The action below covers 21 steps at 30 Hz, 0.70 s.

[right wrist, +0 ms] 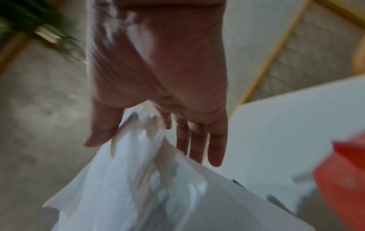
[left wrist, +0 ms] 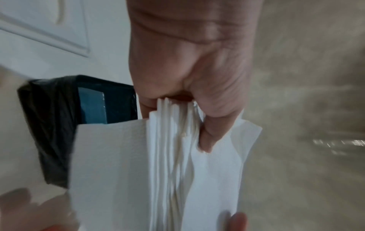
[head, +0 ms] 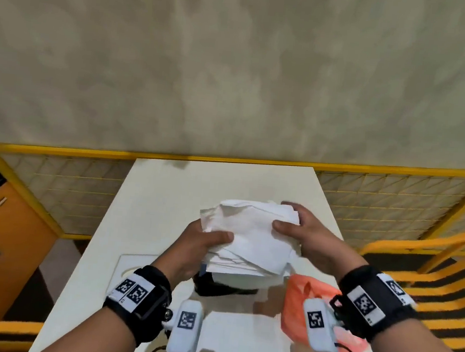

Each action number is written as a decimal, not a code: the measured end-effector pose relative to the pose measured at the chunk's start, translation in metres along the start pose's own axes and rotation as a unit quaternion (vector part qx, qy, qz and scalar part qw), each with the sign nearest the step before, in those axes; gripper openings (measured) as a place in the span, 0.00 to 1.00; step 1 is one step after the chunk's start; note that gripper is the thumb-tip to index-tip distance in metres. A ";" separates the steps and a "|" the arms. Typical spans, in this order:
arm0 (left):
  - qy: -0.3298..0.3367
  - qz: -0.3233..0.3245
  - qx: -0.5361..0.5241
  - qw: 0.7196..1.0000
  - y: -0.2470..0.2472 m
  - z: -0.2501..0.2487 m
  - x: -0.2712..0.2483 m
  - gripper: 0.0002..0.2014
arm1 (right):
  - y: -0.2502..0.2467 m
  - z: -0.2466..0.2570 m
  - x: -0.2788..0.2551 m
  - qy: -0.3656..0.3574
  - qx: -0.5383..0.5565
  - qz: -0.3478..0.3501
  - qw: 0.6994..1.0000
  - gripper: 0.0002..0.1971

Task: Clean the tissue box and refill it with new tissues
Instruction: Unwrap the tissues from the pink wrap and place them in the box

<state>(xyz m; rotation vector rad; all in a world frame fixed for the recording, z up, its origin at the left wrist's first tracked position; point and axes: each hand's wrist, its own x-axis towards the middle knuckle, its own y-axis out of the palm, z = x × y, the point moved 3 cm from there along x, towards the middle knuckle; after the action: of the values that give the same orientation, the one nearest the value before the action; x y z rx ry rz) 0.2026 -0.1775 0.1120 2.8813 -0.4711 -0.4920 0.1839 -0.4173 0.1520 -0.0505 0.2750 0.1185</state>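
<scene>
Right now both hands hold a thick stack of white tissues [head: 248, 234] in the air above the tabletop [head: 166, 198]. The left hand [head: 199, 246] grips the near left corner, thumb on top and fingers [left wrist: 205, 137] curled round the layered edge, as its wrist view shows clearly. The right hand [head: 302, 233] clamps the far right side between its thumb and straighter fingers [right wrist: 197, 140] underneath. The dark tissue box [head: 223, 284] sits on the tabletop directly under the stack, mostly hidden by it; in the left wrist view its inside looks blue and its outside black and glossy. An orange plastic bag [head: 307, 296] lies just to the right of the box.

To do this step well, I would square the stack first, since its sheets are fanned and the top one is rumpled. Both grips should stay firm at opposite ends so no sheet slips out, and the stack should go down level into the opening, not corner first.

No brand or writing can be read on the box, bag or tissues. The wristbands carry only black-and-white square code patterns.
</scene>
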 end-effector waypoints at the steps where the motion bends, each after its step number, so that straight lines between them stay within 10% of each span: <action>1: -0.009 -0.005 -0.009 1.000 -0.007 0.000 0.001 0.17 | 0.004 -0.011 0.006 0.036 0.044 0.014 0.998 0.31; 5: -0.044 -0.036 0.011 0.998 -0.033 0.009 0.016 0.17 | 0.037 -0.037 0.028 0.088 0.122 0.019 0.988 0.13; 17: 0.076 -0.105 0.123 0.984 -0.043 -0.054 0.062 0.17 | 0.058 -0.007 0.078 -0.031 0.123 -0.124 0.984 0.18; 21: -0.063 -0.090 0.111 0.988 -0.055 -0.062 0.061 0.11 | 0.044 0.020 0.076 -0.050 0.134 -0.111 0.983 0.18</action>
<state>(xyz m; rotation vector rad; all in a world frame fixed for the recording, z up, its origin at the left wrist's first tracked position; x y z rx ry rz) 0.2942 -0.1392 0.1397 3.1373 -0.3019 -0.6938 0.2559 -0.3642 0.1487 0.1912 0.1806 -0.1384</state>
